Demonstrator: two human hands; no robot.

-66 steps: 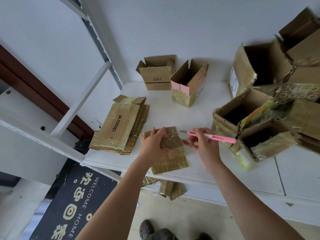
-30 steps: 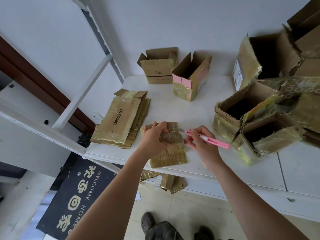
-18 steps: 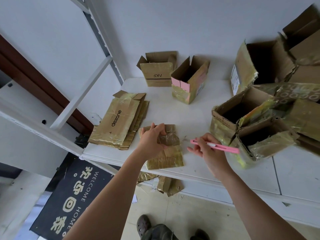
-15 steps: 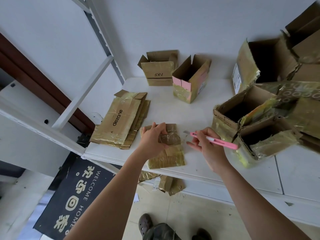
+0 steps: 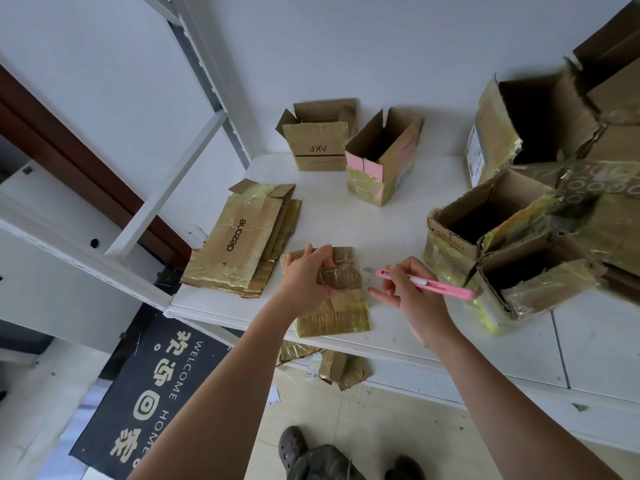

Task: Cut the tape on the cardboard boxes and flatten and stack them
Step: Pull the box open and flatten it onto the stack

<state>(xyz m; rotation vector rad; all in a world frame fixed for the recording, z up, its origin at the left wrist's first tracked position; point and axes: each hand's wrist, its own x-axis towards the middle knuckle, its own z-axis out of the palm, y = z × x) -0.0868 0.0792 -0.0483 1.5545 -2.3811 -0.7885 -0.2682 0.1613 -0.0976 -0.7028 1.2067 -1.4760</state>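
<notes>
Near the front edge of the white table (image 5: pixel 346 220) lies a small flattened brown cardboard box (image 5: pixel 332 306), glossy with yellowish tape, flat on the surface between the person's two hands. The left hand (image 5: pixel 304 278) rests on its upper part, fingers and thumb curled round a folded, tape-covered flap (image 5: pixel 339 277) that stands up from the flat piece. Just to the right, the right hand (image 5: pixel 412 289) holds a slim pink utility knife (image 5: pixel 426 284) pinched between thumb and fingers, its tip pointing left toward the flap but apart from it; the remaining fingers spread loosely below the handle.

Left of the flattened box, a stack of flattened tape-covered cardboard boxes (image 5: pixel 242 244) sits at an angle near the table's left edge, the top one printed "dezone". Further back, close to the white wall (image 5: pixel 346 46), stand two small open brown boxes side by side: one marked "AKF" (image 5: pixel 318 140) upside down, and one with a pink label (image 5: pixel 381 161) on its flap. On the right a jumble of larger open cardboard boxes (image 5: pixel 519 237), wrapped in yellowish tape, leans together and piles up toward the frame's edge.

Below the table edge, scraps of taped cardboard (image 5: pixel 332 365) lie on the tiled floor (image 5: pixel 381 427). A dark doormat (image 5: pixel 152 393) with "WELCOME HOME" lettering lies to the left, and the person's dark shoes (image 5: pixel 294 441) show at the bottom. A white metal shelf frame (image 5: pixel 166 188) slants across the left side.
</notes>
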